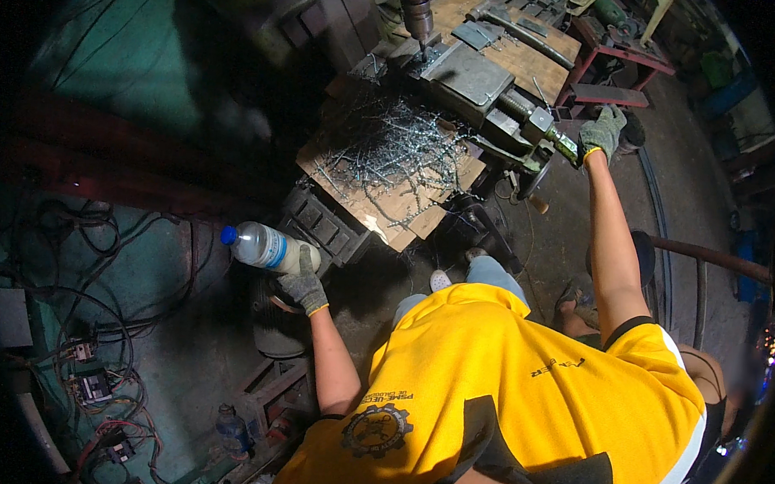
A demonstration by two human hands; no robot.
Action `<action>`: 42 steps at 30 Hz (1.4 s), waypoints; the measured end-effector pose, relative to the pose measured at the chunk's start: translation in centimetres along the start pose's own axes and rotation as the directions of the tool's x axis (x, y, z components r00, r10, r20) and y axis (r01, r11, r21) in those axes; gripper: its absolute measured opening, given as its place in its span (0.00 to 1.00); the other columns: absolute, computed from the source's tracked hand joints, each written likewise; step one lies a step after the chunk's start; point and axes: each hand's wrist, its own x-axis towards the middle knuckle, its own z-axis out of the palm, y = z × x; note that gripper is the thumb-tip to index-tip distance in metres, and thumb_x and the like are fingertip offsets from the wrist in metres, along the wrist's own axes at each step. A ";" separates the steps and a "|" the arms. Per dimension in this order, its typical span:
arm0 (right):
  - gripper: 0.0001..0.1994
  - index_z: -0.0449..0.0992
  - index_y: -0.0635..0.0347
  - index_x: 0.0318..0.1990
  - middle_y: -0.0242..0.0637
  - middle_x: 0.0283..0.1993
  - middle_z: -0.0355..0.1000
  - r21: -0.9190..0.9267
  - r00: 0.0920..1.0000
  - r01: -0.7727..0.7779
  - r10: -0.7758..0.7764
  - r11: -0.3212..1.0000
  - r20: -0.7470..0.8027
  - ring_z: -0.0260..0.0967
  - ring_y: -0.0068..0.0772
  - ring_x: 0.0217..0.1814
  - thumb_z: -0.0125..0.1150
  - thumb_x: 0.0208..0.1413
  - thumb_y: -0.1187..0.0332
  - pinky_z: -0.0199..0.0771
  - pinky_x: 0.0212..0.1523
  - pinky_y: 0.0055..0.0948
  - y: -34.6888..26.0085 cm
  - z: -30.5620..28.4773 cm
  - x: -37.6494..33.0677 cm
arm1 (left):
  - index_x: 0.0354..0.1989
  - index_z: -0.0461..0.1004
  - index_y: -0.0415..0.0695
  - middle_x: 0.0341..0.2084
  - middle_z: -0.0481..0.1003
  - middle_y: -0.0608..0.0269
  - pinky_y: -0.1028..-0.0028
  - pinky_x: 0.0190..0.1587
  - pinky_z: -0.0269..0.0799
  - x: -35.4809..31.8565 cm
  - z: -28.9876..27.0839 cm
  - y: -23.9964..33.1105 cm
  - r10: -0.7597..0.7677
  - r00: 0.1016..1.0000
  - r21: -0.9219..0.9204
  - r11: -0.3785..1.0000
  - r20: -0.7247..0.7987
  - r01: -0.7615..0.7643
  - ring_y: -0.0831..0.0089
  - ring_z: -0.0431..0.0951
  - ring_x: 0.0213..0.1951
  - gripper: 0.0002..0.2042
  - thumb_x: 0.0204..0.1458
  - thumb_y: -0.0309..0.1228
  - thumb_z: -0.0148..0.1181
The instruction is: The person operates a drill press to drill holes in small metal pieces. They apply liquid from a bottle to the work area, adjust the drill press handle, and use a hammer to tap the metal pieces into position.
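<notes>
My left hand (303, 286), in a grey knit glove, is closed round the lower part of a clear plastic bottle (255, 244). The bottle lies tilted, its blue cap to the left, with pale contents near its base. Reaching far right, my right hand (604, 132) is gloved too, its fingers curled beside the handle (565, 147) of a machine vise (474, 79); what it grips is hidden. Above the vise's left end hangs a drill chuck (418, 21) with its bit pointing down. Metal shavings (395, 153) lie heaped on a cardboard sheet (400, 236) in front of the vise.
A long dark bar (535, 44) and flat metal pieces (473, 35) rest on a wooden board (447, 7) behind the vise. Tangled cables (116, 318) run along the left. A second bottle (232, 429) stands low at left. A red metal stand (610, 94) is at the back right.
</notes>
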 end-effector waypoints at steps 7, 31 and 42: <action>0.24 0.70 0.59 0.58 0.50 0.66 0.57 0.061 0.999 -0.039 0.038 0.997 0.015 0.57 0.51 0.68 0.53 0.49 0.71 0.59 0.67 0.35 -0.2 0.0 0.0 | 0.46 0.75 0.29 0.45 0.77 0.42 0.58 0.51 0.70 0.0 -0.4 0.9 -0.031 0.998 -0.123 0.992 0.054 0.037 0.50 0.78 0.45 0.36 0.38 0.52 0.75; 0.20 0.63 0.49 0.62 0.47 0.64 0.64 0.179 0.986 -0.163 0.168 0.970 -0.010 0.65 0.54 0.62 0.46 0.62 0.61 0.63 0.61 0.39 -0.5 0.6 -0.1 | 0.36 0.77 0.28 0.36 0.79 0.40 0.56 0.43 0.74 -0.3 -1.2 2.6 -0.230 0.963 0.123 0.969 0.143 0.214 0.46 0.79 0.35 0.46 0.32 0.71 0.66; 0.18 0.69 0.54 0.58 0.42 0.68 0.57 0.093 0.993 -0.114 0.116 0.989 -0.015 0.65 0.50 0.62 0.47 0.60 0.67 0.66 0.59 0.38 -1.2 -0.3 -0.7 | 0.44 0.74 0.28 0.43 0.78 0.41 0.59 0.49 0.72 -0.2 -1.3 2.0 -0.207 0.969 0.108 0.975 0.134 0.193 0.50 0.78 0.43 0.41 0.33 0.57 0.76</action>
